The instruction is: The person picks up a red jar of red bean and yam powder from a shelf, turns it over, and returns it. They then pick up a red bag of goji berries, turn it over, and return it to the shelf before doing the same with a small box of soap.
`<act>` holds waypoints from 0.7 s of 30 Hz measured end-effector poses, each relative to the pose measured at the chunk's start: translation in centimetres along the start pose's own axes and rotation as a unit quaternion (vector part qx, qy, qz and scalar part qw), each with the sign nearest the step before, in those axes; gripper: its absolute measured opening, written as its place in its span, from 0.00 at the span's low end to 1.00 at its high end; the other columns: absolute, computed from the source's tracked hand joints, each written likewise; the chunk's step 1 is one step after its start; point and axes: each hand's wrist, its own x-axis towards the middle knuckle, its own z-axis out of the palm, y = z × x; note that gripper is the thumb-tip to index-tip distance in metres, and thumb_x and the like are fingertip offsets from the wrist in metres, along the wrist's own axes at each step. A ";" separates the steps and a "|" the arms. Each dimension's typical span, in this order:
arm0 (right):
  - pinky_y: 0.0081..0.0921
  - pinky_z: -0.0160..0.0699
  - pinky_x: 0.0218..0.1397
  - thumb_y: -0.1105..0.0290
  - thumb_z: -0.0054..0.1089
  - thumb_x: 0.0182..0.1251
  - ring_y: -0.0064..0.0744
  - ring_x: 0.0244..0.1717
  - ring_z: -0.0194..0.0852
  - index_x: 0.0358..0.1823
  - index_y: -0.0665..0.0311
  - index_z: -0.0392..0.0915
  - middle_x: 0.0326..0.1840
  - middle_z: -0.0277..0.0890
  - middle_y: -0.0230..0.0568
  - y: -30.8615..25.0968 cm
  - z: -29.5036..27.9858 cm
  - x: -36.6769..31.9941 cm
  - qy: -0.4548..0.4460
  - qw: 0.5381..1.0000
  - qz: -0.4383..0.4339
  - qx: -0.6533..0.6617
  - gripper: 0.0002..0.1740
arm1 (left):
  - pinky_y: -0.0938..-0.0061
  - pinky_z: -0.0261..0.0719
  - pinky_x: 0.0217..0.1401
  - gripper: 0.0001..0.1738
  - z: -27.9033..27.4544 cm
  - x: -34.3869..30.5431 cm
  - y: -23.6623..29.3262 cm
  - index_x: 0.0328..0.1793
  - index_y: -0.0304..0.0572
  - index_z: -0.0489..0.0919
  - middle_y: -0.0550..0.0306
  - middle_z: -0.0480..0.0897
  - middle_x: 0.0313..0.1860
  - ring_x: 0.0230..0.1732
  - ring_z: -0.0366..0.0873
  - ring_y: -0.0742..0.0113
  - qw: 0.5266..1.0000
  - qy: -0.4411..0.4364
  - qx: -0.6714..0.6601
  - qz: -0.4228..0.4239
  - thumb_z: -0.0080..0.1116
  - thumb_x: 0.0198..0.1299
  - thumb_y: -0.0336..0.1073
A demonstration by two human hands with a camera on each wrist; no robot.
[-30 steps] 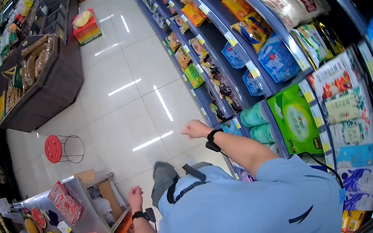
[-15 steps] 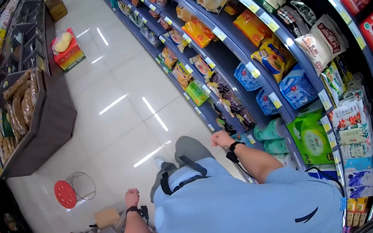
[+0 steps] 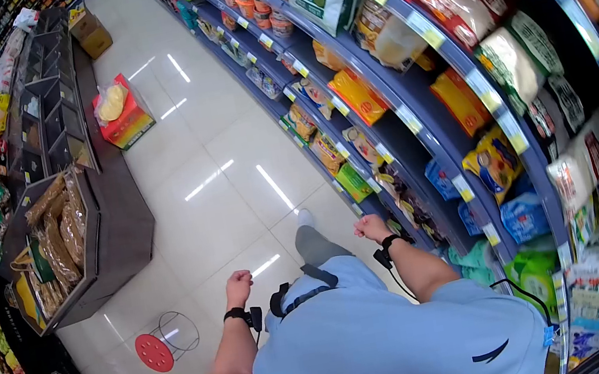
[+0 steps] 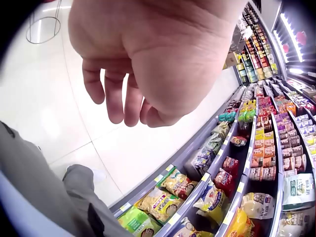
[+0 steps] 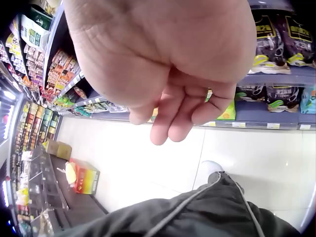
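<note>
My left hand (image 3: pixel 239 288) hangs over the aisle floor in the head view, with its fingers loosely bent. Up close in the left wrist view, its palm (image 4: pixel 163 59) shows nothing in it. The right hand (image 3: pixel 373 227) is held out beside the lower shelves. In the right wrist view its fingers (image 5: pixel 170 116) droop in a loose curl around nothing. Nearest to that hand are bagged goods on the shelf, among them a green packet (image 3: pixel 353 182). Both wrists wear black straps with small cameras.
Shelving (image 3: pixel 412 101) with bags and tubs lines the right. On the left stands a dark display bin (image 3: pixel 118 241) of brown bagged goods. A red box (image 3: pixel 124 121) sits beyond it. A round red stool (image 3: pixel 155 353) stands near the lower left. Tiled floor (image 3: pixel 242 220) runs between.
The view has advanced along the aisle, and the counter at lower left has mostly slid out of sight. The legs have stepped. The right hand's extended finger has curled in.
</note>
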 end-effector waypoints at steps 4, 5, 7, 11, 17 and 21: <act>0.30 0.81 0.33 0.62 0.60 0.78 0.28 0.26 0.84 0.32 0.68 0.86 0.26 0.87 0.41 -7.3 -1.4 9.5 -0.023 0.995 -0.054 -0.086 0.19 | 0.69 0.87 0.46 0.13 0.4 5.4 3.7 0.53 0.34 0.88 0.51 0.92 0.40 0.39 0.89 0.65 0.999 -0.026 0.022 0.012 0.63 0.68 0.35; 0.32 0.81 0.34 0.61 0.60 0.78 0.30 0.28 0.85 0.34 0.67 0.86 0.26 0.87 0.41 -9.9 -2.1 11.9 -0.027 0.988 -0.087 -0.125 0.18 | 0.69 0.87 0.47 0.14 -0.1 6.4 4.3 0.53 0.34 0.88 0.51 0.92 0.41 0.39 0.89 0.64 0.999 -0.010 0.045 0.026 0.63 0.68 0.35; 0.34 0.80 0.37 0.61 0.60 0.78 0.33 0.32 0.86 0.39 0.66 0.86 0.29 0.87 0.42 -17.3 -3.4 14.5 0.009 0.979 -0.153 -0.133 0.16 | 0.69 0.87 0.47 0.15 -1.1 7.1 8.4 0.54 0.33 0.88 0.50 0.92 0.42 0.39 0.89 0.65 1.000 0.013 0.017 -0.005 0.63 0.68 0.35; 0.29 0.83 0.63 0.65 0.66 0.77 0.31 0.59 0.87 0.66 0.67 0.80 0.56 0.89 0.45 -36.3 -4.3 14.5 0.074 0.967 -0.233 -0.071 0.21 | 0.71 0.84 0.43 0.14 -2.7 11.7 11.5 0.56 0.37 0.87 0.55 0.91 0.44 0.40 0.88 0.67 0.999 0.017 -0.012 -0.031 0.63 0.68 0.34; 0.37 0.70 0.80 0.70 0.67 0.77 0.42 0.77 0.72 0.85 0.61 0.60 0.79 0.71 0.56 -56.3 -5.4 19.7 0.025 0.920 -0.391 -0.006 0.39 | 0.73 0.79 0.35 0.12 -5.9 20.7 14.4 0.55 0.43 0.86 0.60 0.89 0.42 0.40 0.87 0.69 0.998 -0.018 -0.040 -0.052 0.62 0.68 0.34; 0.33 0.70 0.78 0.65 0.68 0.76 0.42 0.79 0.71 0.87 0.60 0.58 0.80 0.71 0.59 -63.3 -7.5 24.2 0.121 0.910 -0.380 0.110 0.43 | 0.70 0.88 0.47 0.12 -9.6 28.1 19.3 0.53 0.33 0.87 0.53 0.90 0.43 0.42 0.88 0.65 0.998 -0.012 -0.001 -0.057 0.61 0.68 0.31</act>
